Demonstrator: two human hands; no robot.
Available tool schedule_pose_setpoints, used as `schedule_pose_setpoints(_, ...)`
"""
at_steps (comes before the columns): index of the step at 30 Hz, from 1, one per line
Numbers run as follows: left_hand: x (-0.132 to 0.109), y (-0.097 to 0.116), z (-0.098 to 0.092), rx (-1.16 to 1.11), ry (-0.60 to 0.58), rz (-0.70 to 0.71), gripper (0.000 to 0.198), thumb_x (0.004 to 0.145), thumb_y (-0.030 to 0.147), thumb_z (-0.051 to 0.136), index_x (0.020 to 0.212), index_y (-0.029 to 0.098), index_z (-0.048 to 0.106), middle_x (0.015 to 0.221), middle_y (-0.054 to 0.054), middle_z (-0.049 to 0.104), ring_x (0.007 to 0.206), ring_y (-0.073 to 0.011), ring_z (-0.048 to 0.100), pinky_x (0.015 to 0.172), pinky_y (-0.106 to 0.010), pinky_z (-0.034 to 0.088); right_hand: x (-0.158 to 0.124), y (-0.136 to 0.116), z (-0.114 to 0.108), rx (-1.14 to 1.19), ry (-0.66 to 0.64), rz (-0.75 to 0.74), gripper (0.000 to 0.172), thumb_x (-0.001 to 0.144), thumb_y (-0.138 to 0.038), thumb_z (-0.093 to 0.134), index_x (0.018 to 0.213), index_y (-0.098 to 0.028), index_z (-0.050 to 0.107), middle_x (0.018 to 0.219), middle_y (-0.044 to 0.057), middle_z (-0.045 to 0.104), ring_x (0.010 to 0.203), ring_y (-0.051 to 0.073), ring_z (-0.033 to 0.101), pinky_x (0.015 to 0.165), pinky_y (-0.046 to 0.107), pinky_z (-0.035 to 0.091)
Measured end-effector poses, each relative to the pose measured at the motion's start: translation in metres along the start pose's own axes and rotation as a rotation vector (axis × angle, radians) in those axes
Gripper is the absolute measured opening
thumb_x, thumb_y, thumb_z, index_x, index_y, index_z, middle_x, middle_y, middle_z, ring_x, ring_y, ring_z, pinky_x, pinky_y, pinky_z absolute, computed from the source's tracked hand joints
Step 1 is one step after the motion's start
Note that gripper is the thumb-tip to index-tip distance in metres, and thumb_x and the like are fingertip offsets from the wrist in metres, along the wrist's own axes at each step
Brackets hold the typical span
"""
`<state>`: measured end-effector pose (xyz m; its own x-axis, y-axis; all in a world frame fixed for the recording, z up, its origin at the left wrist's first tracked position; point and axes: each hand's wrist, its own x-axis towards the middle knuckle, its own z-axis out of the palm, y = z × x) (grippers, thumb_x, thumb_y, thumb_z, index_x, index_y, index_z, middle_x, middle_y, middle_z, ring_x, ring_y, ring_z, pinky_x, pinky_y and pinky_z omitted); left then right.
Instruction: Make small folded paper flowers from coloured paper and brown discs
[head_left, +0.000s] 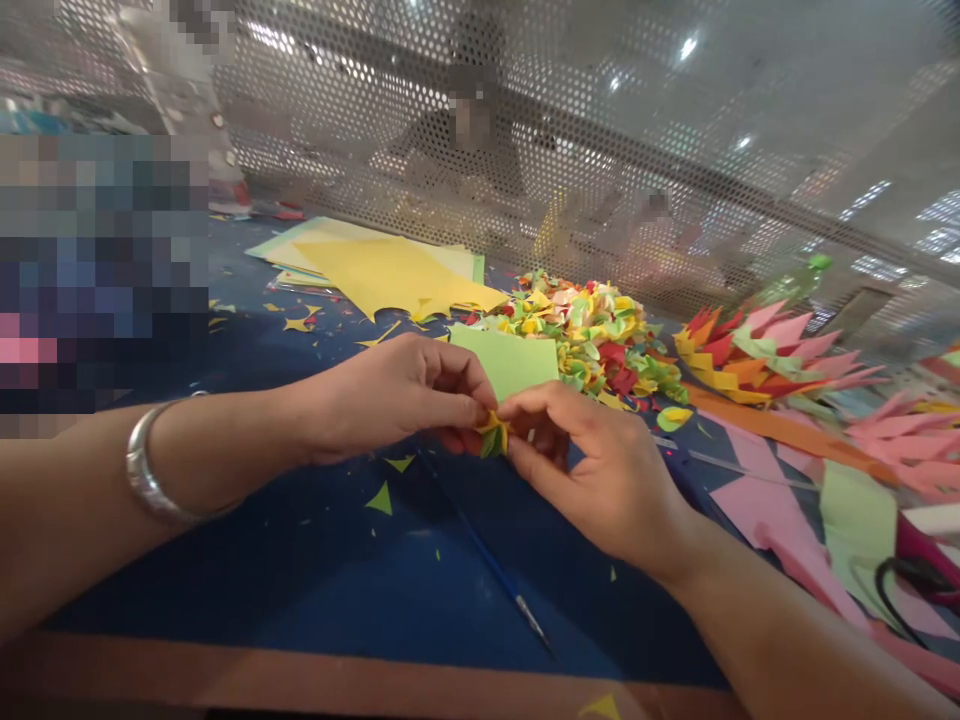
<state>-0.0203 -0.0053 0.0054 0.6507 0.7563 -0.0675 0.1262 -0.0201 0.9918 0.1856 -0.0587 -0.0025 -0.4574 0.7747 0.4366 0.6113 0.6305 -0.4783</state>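
Note:
A small yellow and green folded paper piece (pixel 493 437) is pinched between the fingertips of both hands, above the dark blue table (pixel 337 590). My left hand (pixel 409 395), with a silver bangle on its wrist, grips the piece from the left. From the right, my right hand (pixel 581 450) holds it between thumb and forefinger. Just behind the hands lies a light green paper sheet (pixel 517 362). Below them a thin blue-handled brush (pixel 487 555) rests slantwise on the table. Green paper scraps (pixel 381 500) are scattered near my left hand.
A heap of small colourful paper pieces (pixel 600 320) stands behind my right hand. Yellow sheets (pixel 397 270) are stacked at the back. Spiky paper strips (pixel 765 350), pink paper (pixel 780 510) and dark-handled scissors (pixel 911 575) lie to the right. Perforated metal panel (pixel 337 120) rises behind.

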Motion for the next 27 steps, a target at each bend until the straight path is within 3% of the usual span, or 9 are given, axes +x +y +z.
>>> schedule_pose_setpoints(3,0.0,0.001,-0.001,-0.064,-0.053,-0.072,0.002,0.076,0.016,0.069,0.074,0.016,0.069,0.069,0.0,0.07,0.063,-0.0105,0.064,0.062,-0.019,0.052,-0.002,-0.002,-0.001,0.044,-0.043,0.009,0.029,0.09,-0.012,0.059,0.116,-0.024,0.058,0.081,-0.004,0.064,0.06,0.008,0.057,0.06,0.02,0.047)
schedule_pose_setpoints(8,0.0,0.001,0.0,-0.12,-0.08,-0.165,0.007,0.078,0.022,0.071,0.076,0.016,0.072,0.07,-0.002,0.069,0.062,-0.0102,0.062,0.06,-0.019,0.049,-0.004,-0.004,-0.003,0.115,-0.12,0.025,0.024,0.089,-0.012,0.058,0.11,-0.024,0.059,0.079,-0.004,0.064,0.059,0.009,0.055,0.059,0.021,0.047)
schedule_pose_setpoints(14,0.0,0.0,0.004,-0.053,-0.081,-0.114,0.011,0.082,0.028,0.07,0.079,0.017,0.071,0.068,0.001,0.066,0.06,-0.0092,0.059,0.055,-0.018,0.041,-0.003,-0.002,0.0,0.255,-0.16,0.126,0.02,0.085,-0.011,0.062,0.1,-0.023,0.057,0.075,-0.005,0.059,0.059,0.008,0.053,0.055,0.019,0.045)
schedule_pose_setpoints(21,0.001,0.001,0.011,-0.008,-0.099,-0.091,0.005,0.083,0.015,0.06,0.08,0.016,0.064,0.067,0.003,0.061,0.056,-0.0081,0.054,0.053,-0.019,0.039,-0.004,-0.004,0.0,0.344,-0.176,0.183,0.017,0.084,-0.012,0.065,0.095,-0.022,0.057,0.073,-0.005,0.057,0.058,0.008,0.052,0.053,0.02,0.044)
schedule_pose_setpoints(27,-0.001,0.001,0.016,-0.011,0.007,-0.051,0.006,0.087,0.02,0.06,0.091,0.016,0.061,0.071,0.002,0.062,0.058,-0.0083,0.056,0.053,-0.019,0.041,-0.002,-0.007,0.002,0.398,-0.139,0.236,0.013,0.084,-0.013,0.064,0.094,-0.02,0.059,0.075,-0.002,0.062,0.058,0.008,0.053,0.054,0.02,0.045)
